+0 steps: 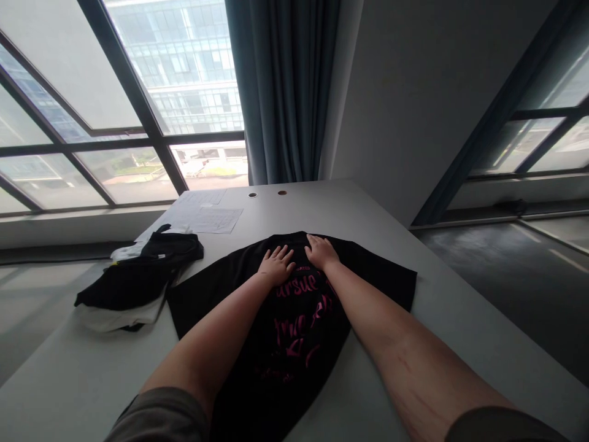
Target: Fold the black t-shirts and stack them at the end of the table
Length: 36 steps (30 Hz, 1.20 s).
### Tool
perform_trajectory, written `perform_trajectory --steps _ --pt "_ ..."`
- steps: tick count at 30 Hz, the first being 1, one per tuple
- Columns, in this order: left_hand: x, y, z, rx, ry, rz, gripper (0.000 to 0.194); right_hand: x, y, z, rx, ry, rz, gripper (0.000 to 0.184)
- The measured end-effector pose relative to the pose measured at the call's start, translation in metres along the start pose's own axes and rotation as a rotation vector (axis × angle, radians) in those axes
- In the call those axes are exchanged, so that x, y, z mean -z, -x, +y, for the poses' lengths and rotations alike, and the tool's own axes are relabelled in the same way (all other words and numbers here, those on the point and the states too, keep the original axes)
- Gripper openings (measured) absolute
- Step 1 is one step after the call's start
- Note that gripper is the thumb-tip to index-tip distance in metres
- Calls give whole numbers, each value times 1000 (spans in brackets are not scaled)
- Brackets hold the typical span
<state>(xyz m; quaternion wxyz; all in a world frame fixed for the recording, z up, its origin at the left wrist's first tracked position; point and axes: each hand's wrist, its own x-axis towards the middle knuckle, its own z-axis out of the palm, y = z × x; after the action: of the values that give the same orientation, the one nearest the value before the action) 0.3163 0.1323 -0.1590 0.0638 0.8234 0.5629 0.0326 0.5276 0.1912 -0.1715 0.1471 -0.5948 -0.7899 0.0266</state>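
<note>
A black T-shirt point(248, 344) with pink lettering lies spread on the table, its collar toward the far end and its sleeves out to both sides. My left hand point(277, 266) rests on the upper part of the shirt, left of the print, fingers spread. Just right of it, my right hand point(321, 252) lies near the collar with its fingers stretched out. Both palms face down on the cloth, and neither hand grips it. My forearms cover parts of the shirt's body and right side.
A heap of black and white clothes point(131, 279) sits at the table's left edge, close to the left sleeve. Behind it lie sheets of paper point(216, 220). Two round cable holes are in the far end of the white table point(317, 209). A blue curtain point(285, 92) hangs beyond.
</note>
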Motion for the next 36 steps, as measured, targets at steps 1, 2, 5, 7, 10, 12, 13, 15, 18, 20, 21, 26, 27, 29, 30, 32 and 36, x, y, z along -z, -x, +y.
perform_trajectory --steps 1,2,5,7,10,12,13,15,18,20,21,26,27,29,30,32,36 --pt "1 3 -3 -1 1 1 63 -1 -2 1 -8 2 -37 63" --pt "3 5 -6 -4 -1 6 61 -2 -4 2 -13 8 -70 63" --pt "11 11 -11 -14 -25 33 55 -2 -10 3 -23 35 -147 65" --pt "17 9 -11 -21 -48 48 51 -1 -11 3 -28 45 -175 67" --pt "25 -2 -10 -36 -85 36 50 1 -9 2 -11 49 -175 64" --pt "28 -14 -10 -37 -113 41 51 3 -6 1 8 45 -146 60" --pt "29 -20 -11 -24 -126 41 52 4 -4 0 18 42 -120 57" --pt "29 -31 -14 30 -142 25 55 7 1 -2 34 35 -55 53" --pt "28 -42 -21 115 -150 -6 58 12 7 -5 45 32 13 47" --pt "27 -47 -24 141 -154 2 58 16 8 -6 34 46 13 46" --pt "27 -50 -25 151 -157 6 59 18 7 -6 30 59 0 46" --pt "24 -64 -26 220 -151 -7 61 31 -7 0 -38 69 -122 49" --pt "23 -66 -26 240 -141 -15 62 33 -10 1 -65 50 -140 52" --pt "21 -70 -26 283 -110 -39 62 36 -17 3 -114 12 -186 57" --pt "21 -71 -26 302 -91 -53 63 36 -19 3 -130 1 -213 58" --pt "19 -68 -26 333 -60 -78 64 34 -21 4 -153 7 -266 59" --pt "18 -48 -30 313 33 -30 67 24 -18 8 -176 55 -281 63"
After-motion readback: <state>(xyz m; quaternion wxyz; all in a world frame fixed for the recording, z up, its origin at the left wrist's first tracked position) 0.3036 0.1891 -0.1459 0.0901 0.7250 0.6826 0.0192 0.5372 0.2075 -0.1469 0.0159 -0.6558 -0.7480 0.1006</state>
